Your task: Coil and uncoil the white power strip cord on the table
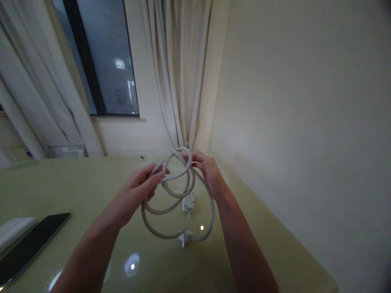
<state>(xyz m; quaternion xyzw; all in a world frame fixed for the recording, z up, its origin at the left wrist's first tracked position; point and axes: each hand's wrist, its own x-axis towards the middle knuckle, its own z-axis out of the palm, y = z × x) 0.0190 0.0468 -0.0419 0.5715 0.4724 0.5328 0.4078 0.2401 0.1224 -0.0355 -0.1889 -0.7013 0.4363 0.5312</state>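
Observation:
I hold a thick white cable (pixel 171 203) coiled in several loops above a glossy yellow-green table (pixel 269 244). My left hand (pixel 139 191) pinches the loops on their left side, thumb and fingers closed on the cord. On the right, my right hand (pixel 207 171) grips the top of the coil, fingers wrapped over it. A white plug block (pixel 188 202) hangs inside the loops. A second white plug end (pixel 185 237) dangles at the bottom, close to the tabletop.
A dark flat tablet or phone (pixel 30 244) lies at the table's left edge beside a white object (pixel 12 230). Behind the table are a dark window (pixel 104 61), cream curtains (pixel 180 73) and a plain wall (pixel 305 122) on the right.

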